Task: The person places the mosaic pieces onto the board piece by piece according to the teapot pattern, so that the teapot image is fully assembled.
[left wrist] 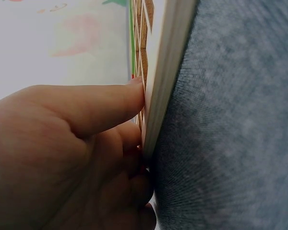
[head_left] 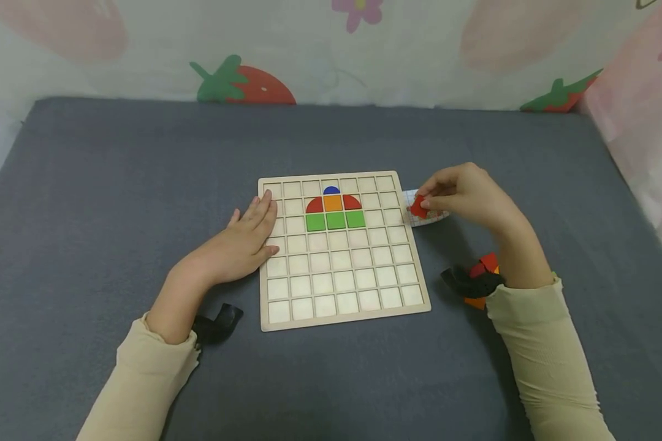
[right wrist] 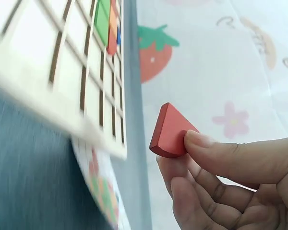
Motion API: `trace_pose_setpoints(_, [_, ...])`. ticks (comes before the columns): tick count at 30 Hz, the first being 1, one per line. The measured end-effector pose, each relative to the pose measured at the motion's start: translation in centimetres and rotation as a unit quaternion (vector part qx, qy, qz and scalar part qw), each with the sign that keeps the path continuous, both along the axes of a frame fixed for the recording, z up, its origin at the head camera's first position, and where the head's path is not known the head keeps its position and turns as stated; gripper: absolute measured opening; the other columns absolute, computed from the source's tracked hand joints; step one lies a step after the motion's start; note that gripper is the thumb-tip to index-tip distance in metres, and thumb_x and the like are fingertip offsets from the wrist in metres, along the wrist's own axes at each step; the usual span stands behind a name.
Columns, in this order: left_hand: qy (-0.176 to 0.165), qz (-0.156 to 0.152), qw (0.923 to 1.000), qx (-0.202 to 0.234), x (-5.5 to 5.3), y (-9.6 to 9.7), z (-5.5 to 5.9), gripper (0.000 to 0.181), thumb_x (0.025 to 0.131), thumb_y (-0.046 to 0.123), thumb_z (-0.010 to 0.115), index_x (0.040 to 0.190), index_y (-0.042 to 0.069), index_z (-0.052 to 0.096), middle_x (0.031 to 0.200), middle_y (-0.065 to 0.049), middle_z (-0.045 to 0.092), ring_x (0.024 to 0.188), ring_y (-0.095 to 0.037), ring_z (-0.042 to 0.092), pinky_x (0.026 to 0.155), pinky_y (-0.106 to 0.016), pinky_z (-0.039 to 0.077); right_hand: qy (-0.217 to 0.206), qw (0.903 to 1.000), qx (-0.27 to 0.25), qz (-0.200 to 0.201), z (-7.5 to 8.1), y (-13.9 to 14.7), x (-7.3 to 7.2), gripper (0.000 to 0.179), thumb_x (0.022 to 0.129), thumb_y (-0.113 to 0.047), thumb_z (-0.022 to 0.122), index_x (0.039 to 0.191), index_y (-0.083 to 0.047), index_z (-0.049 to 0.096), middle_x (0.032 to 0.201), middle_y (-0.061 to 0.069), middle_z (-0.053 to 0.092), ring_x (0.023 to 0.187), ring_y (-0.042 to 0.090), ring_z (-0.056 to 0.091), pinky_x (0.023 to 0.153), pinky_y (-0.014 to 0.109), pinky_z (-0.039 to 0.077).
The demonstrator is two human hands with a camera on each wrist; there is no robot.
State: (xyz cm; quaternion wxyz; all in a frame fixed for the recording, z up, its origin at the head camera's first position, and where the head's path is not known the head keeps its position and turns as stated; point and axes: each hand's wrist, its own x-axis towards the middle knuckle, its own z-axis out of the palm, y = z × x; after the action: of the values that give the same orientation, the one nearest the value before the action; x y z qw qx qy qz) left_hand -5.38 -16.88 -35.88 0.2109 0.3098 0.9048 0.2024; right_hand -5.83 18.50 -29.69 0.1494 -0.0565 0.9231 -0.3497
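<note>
A wooden grid board lies on the grey cloth. In its upper rows are a blue half-round tile, an orange square tile between two red quarter-round tiles, and a row of green square tiles. My left hand rests on the board's left edge, fingers straight and over the rim. To the right of the board, my right hand pinches a red quarter-round tile between thumb and fingers, raised above a printed paper card.
The card sticks out at the board's right edge. Several loose red and orange tiles lie below my right wrist, partly hidden by the arm and a black strap. Behind the grey table hangs a strawberry-print cloth.
</note>
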Motion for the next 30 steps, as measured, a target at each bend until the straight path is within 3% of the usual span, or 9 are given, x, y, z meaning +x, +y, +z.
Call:
trace_pose_setpoints(6, [0.000, 0.003, 1.0000, -0.004, -0.1, 0.0, 0.1, 0.068, 0.100, 0.019, 0.044, 0.147, -0.009, 0.004, 0.154, -0.023, -0.009, 0.141, -0.037, -0.006, 0.109, -0.059, 0.002, -0.015, 0.9995, -0.028, 0.004, -1.0, -2.7, -1.4, 0.011, 0.085, -0.005, 0.068, 0.095, 0.000, 0.070, 0.083, 0.007, 0.070, 0.075, 0.026, 0.063, 0.063, 0.033, 0.049])
trace_pose_setpoints(11, [-0.001, 0.004, 1.0000, -0.003, 0.0, -0.1, 0.1, 0.068, 0.100, 0.019, 0.044, 0.147, -0.009, 0.003, 0.154, -0.022, -0.009, 0.141, -0.036, -0.006, 0.109, -0.058, 0.002, 0.000, 0.9998, -0.009, 0.015, -2.1, -4.4, -2.0, 0.008, 0.083, -0.006, 0.072, 0.090, -0.002, 0.072, 0.081, 0.007, 0.070, 0.073, 0.024, 0.060, 0.058, 0.030, 0.045])
trace_pose_setpoints(18, [-0.001, 0.000, 1.0000, 0.002, 0.1, -0.1, 0.2, 0.068, 0.100, 0.020, 0.044, 0.147, -0.008, 0.002, 0.155, -0.021, -0.010, 0.141, -0.035, -0.007, 0.110, -0.057, 0.002, 0.016, 0.9982, 0.047, 0.033, -2.8, -5.3, -1.9, 0.005, 0.085, -0.009, 0.070, 0.087, -0.006, 0.074, 0.085, 0.006, 0.070, 0.079, 0.022, 0.059, 0.068, 0.035, 0.044])
trace_pose_setpoints(30, [-0.002, 0.004, 1.0000, -0.002, 0.2, -0.3, 0.4, 0.069, 0.101, 0.022, 0.043, 0.148, -0.007, 0.002, 0.155, -0.021, -0.011, 0.141, -0.035, -0.008, 0.109, -0.058, 0.002, 0.020, 0.9975, 0.043, 0.053, -3.3, -6.0, -1.8, 0.009, 0.085, -0.010, 0.071, 0.090, -0.005, 0.075, 0.086, 0.007, 0.071, 0.079, 0.021, 0.062, 0.074, 0.036, 0.047])
